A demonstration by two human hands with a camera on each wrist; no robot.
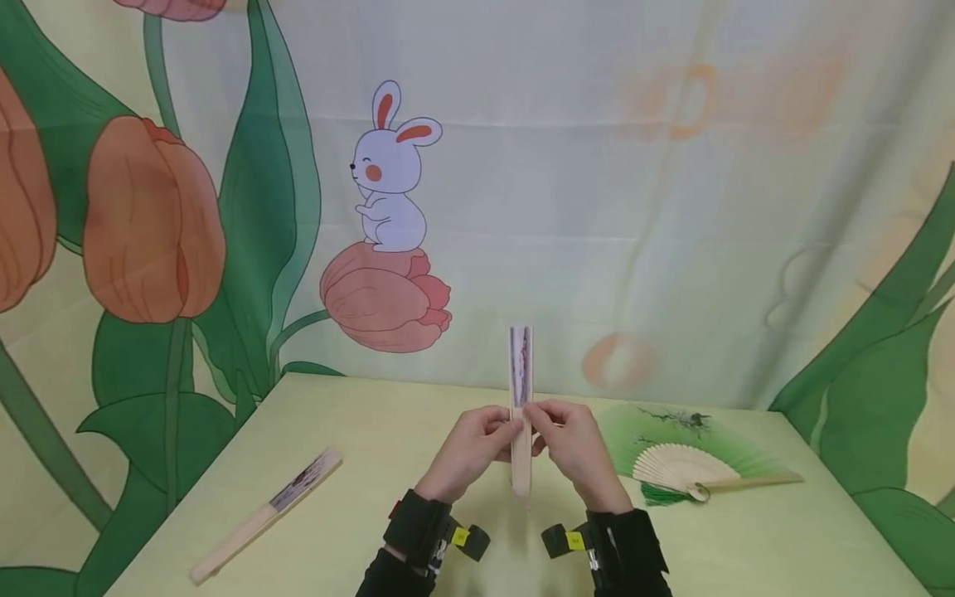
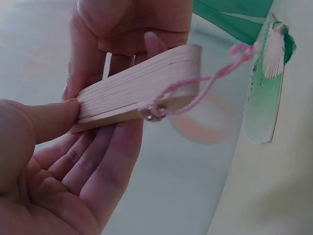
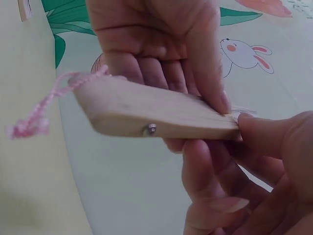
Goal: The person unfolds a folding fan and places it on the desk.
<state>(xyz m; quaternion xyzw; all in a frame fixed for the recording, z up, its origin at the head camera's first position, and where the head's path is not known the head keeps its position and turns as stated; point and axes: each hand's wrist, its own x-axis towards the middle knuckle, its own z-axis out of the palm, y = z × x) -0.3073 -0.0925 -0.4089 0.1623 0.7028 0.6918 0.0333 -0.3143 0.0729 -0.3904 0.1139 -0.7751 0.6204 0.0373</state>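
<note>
A folded hand fan [image 1: 521, 464] with pale wooden ribs and a purple patterned leaf stands upright between both hands, over the table. My left hand [image 1: 472, 444] pinches it from the left, thumb on the near face. From the right, my right hand [image 1: 573, 439] pinches it at the same height, its thumb close to the other. In the left wrist view, the stacked ribs of the folded fan [image 2: 142, 83] show, with a metal rivet and a pink cord loop [image 2: 210, 81] at the base. The right wrist view shows the rivet's other side on the folded fan [image 3: 156, 110].
On the right of the yellow table [image 1: 358, 514] lies an open green fan [image 1: 686, 464] with a green tassel [image 1: 664, 495]. Another folded fan [image 1: 269, 518] lies slanted at the left. Behind the table hangs a backdrop cloth [image 1: 522, 207] with tulips and a rabbit.
</note>
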